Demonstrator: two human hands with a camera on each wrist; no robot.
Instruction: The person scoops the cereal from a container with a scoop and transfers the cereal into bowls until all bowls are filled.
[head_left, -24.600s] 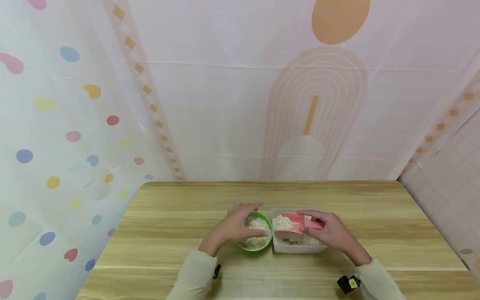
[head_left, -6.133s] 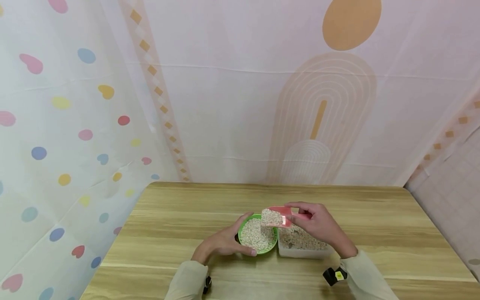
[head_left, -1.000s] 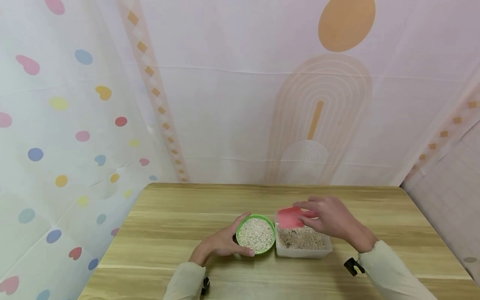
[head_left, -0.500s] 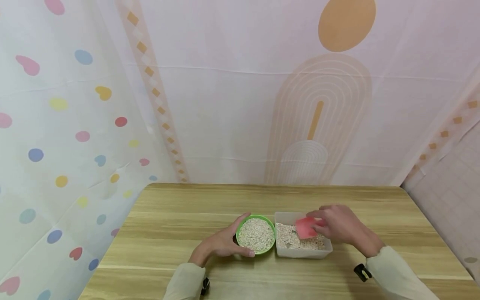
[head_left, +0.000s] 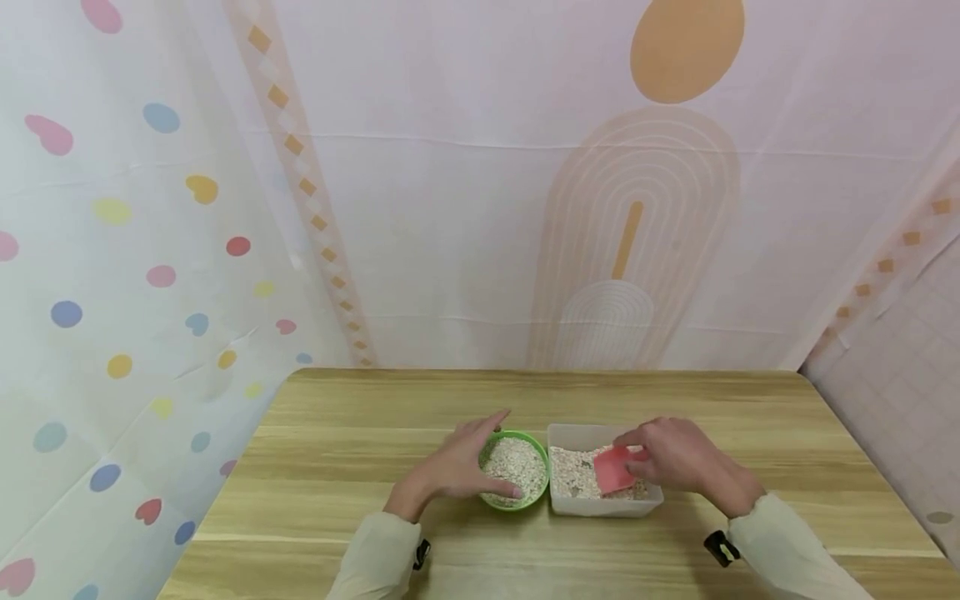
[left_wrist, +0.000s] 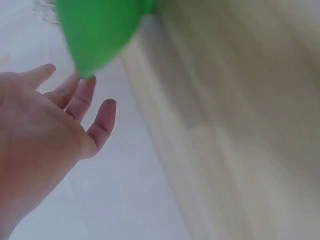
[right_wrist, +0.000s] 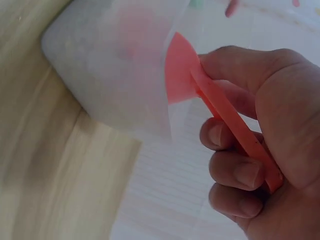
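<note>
A green bowl (head_left: 547, 487) full of pale rolled oats (head_left: 517, 465) stands on the table, left of a translucent plastic container (head_left: 600, 507) of oats. My left hand (head_left: 459, 467) is spread at the bowl's left side, thumb over the near rim. Loosely bent fingers show beneath the green bowl (left_wrist: 100, 35) in the left wrist view. My right hand (head_left: 678, 454) grips the handle of a pink scoop (head_left: 613, 471), its blade tipped down into the oats in the container. Fingers curl round the orange-pink handle (right_wrist: 240, 132) in the right wrist view; the container wall veils the blade.
The wood-grain table (head_left: 360, 450) reaches back to a patterned cloth backdrop (head_left: 450, 250). Coloured dots mark the cloth on the left. A black wrist camera (head_left: 722, 548) sits at the right sleeve.
Over the last second the scoop went from above the container's back left down into its oats on the right. The left hand loosened from the bowl and lifted slightly. Earlier, the scoop carried oats over the bowl.
</note>
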